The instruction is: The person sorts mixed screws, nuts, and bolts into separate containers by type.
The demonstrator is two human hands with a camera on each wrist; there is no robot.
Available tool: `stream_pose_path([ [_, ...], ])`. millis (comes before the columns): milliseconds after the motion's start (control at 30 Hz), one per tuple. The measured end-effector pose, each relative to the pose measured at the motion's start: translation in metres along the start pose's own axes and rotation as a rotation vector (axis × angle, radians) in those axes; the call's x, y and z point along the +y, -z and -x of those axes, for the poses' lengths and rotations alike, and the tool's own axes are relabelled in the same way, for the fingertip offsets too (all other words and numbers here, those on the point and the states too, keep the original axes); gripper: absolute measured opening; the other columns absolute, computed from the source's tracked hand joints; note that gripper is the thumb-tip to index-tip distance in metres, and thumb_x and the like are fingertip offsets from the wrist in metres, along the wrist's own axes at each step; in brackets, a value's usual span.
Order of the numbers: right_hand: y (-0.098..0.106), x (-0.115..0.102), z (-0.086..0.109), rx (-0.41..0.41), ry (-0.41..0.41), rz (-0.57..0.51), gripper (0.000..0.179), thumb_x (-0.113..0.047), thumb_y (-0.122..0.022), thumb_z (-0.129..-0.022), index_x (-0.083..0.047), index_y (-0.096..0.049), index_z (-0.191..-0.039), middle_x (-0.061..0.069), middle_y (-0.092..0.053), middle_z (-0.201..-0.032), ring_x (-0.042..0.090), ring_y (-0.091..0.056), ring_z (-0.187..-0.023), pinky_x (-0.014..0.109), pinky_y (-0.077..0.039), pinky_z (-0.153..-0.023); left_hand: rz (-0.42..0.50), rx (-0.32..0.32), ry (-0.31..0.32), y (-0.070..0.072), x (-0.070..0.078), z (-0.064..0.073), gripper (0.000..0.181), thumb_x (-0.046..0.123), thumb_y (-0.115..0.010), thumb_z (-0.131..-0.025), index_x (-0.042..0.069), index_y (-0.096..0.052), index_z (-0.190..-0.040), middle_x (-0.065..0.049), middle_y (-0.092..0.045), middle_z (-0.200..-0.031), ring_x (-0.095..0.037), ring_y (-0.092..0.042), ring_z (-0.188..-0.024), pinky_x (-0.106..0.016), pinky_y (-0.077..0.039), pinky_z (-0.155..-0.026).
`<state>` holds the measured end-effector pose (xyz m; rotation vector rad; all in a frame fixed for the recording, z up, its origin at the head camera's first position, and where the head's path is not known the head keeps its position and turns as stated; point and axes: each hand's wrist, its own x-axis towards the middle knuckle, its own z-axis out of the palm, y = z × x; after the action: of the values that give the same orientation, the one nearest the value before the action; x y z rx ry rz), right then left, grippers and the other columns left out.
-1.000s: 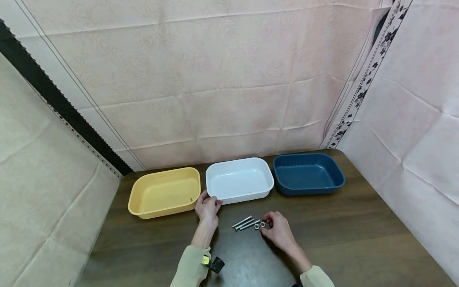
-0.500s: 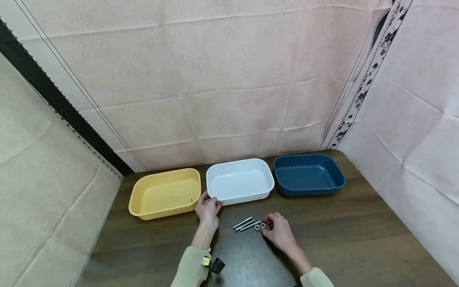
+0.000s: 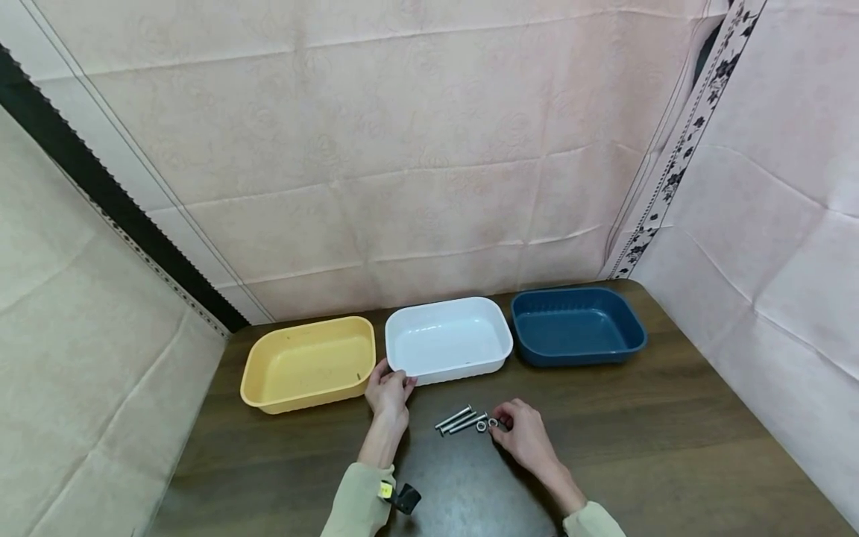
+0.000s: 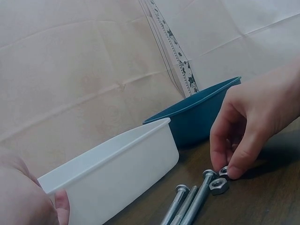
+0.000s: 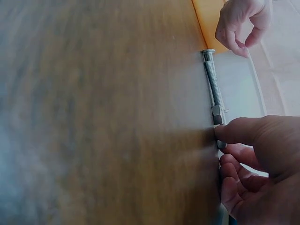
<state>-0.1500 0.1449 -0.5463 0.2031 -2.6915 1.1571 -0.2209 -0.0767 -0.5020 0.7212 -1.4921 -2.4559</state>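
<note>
My left hand pinches the near left corner of the white plastic tray, thumb on the outer wall. Thumb and forefinger of my right hand close round a hex nut on the table and partly hide it. Just left of that one lies a second hex nut, untouched. Several metal bolts lie side by side next to the nuts, between both hands. In the right wrist view, bolts and nuts show edge-on beyond my right thumb.
A yellow tray stands left of the white one, with small dark specks in it. To the right sits a dark blue tray. The brown wooden table ends at pale cloth hung behind and at both sides.
My right fingers have drawn closer round the nut, which is more covered now. My left hand stays at the white tray's corner; the trays and bolts keep their places.
</note>
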Motion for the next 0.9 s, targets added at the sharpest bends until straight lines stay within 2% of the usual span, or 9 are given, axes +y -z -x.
stream_pose_path([
  [233, 0.007, -0.004, 0.001, 0.003, 0.001, -0.068, 0.016, 0.005, -0.080, -0.076, -0.006, -0.070, -0.082, -0.005, -0.060, -0.074, 0.010, -0.057, -0.068, 0.024, -0.051, -0.061, 0.007, -0.002, -0.005, 0.001, 0.000, -0.003, 0.054, -0.017, -0.052, -0.083, -0.004, -0.051, -0.136, -0.013, -0.051, -0.092, -0.021, -0.058, -0.077, -0.031, -0.058, -0.073],
  [500, 0.021, -0.011, -0.010, 0.004, -0.009, -0.118, 0.016, 0.005, -0.079, -0.078, -0.006, -0.070, -0.085, -0.006, -0.061, -0.073, 0.008, -0.057, -0.066, 0.023, -0.052, -0.060, 0.018, -0.010, -0.006, 0.000, 0.000, -0.003, 0.056, -0.018, -0.050, -0.084, -0.006, -0.048, -0.138, -0.012, -0.052, -0.091, -0.020, -0.057, -0.074, -0.032, -0.058, -0.074],
  [667, 0.030, -0.017, -0.027, 0.017, -0.001, -0.120, 0.016, 0.006, -0.078, -0.079, -0.005, -0.071, -0.088, -0.003, -0.063, -0.076, 0.011, -0.058, -0.069, 0.025, -0.053, -0.062, 0.017, -0.010, -0.001, 0.000, 0.000, -0.001, 0.055, -0.018, -0.051, -0.084, -0.005, -0.049, -0.138, -0.012, -0.052, -0.091, -0.020, -0.057, -0.074, -0.031, -0.058, -0.072],
  [900, 0.033, -0.027, -0.064, 0.096, 0.095, -0.100, 0.012, 0.005, -0.077, -0.079, 0.000, -0.071, -0.087, 0.002, -0.065, -0.075, 0.015, -0.061, -0.069, 0.028, -0.054, -0.063, 0.014, -0.010, -0.002, 0.001, -0.001, 0.000, 0.053, -0.017, -0.052, -0.085, -0.005, -0.050, -0.137, -0.013, -0.050, -0.091, -0.021, -0.057, -0.075, -0.031, -0.058, -0.073],
])
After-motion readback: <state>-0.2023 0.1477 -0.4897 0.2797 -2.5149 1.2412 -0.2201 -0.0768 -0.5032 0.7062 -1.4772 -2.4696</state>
